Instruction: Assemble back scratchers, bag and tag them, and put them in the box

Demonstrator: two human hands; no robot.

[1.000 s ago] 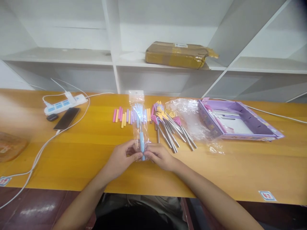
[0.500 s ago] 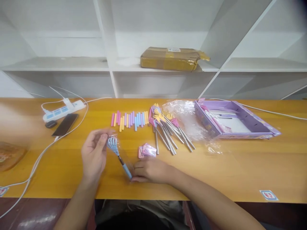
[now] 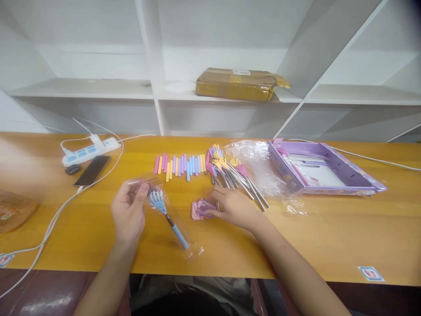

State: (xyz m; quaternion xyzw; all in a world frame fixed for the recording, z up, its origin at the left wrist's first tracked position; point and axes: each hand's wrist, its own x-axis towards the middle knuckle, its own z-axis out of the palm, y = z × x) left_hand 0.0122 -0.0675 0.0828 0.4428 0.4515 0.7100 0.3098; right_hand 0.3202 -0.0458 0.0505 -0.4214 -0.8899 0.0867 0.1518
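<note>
You are working at an orange-brown table that is spanning the lower frame, with an open purple box sitting at right and a heap of claw-headed metal rods lying near centre. Your hands are staying apart: your right hand, right of centre, is covering part of some small cards; you cannot tell whether it is gripping one. Your left hand, left of centre, is pinching the upper end of a clear bag, and inside, the blue scratcher is slanting toward lower centre. You seem to be picking from the cards, which is likely calling for a fine pinch on one edge while your left is steadying the bag.
</note>
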